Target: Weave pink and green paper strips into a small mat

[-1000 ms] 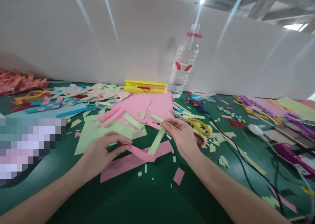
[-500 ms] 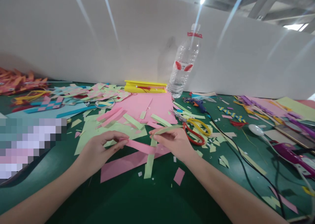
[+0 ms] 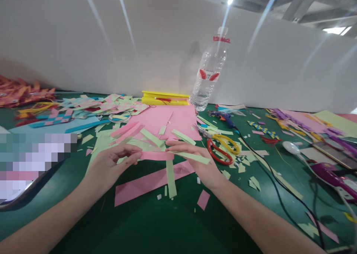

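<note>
Head view: from above the person, facing forward and down
Nearness: close over the green table [image 3: 173, 228]
Far edge: white wall [image 3: 83, 42]

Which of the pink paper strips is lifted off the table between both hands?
The short pink strip, pinched between the left hand and right hand. The long pink strip lies flat on the table.

Matt paper strips [image 3: 156, 156], clear glossy plastic bottle [image 3: 209, 75], matt green tabletop [image 3: 156, 224].
</note>
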